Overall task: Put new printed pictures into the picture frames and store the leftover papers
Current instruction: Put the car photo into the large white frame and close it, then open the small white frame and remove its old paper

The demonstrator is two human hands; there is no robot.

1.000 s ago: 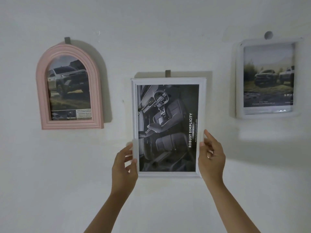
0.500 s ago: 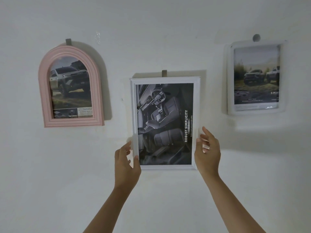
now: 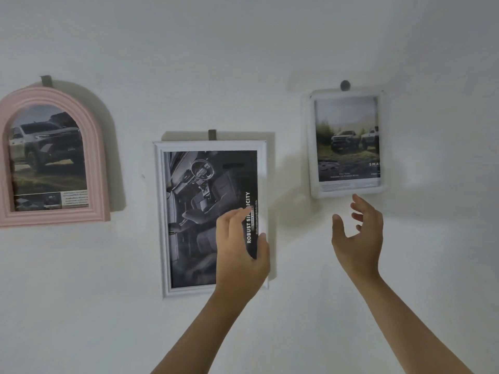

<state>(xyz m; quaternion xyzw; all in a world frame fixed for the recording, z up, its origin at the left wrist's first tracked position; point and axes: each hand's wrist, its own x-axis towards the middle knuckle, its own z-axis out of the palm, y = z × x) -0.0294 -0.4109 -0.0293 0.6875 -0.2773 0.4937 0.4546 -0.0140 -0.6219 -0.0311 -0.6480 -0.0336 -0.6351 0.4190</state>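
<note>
Three picture frames hang on a white wall. A pink arched frame (image 3: 54, 155) with a car photo is at the left. A white rectangular frame (image 3: 189, 220) in the middle holds a dark car-interior print. A smaller white frame (image 3: 347, 143) with two cars hangs higher at the right. My left hand (image 3: 240, 252) is raised in front of the middle frame's lower right part, fingers relaxed, holding nothing. My right hand (image 3: 356, 233) is open just below the right frame, its fingertips close under the frame's bottom edge, apart from it.
Small hooks (image 3: 212, 134) hold the frames on the wall. Bare white wall (image 3: 243, 63) spreads above and below the frames. No papers are in view.
Both hands have let go of the middle frame and shifted right. The left now covers its right side, and the right has risen under the right frame. The view has panned right.
</note>
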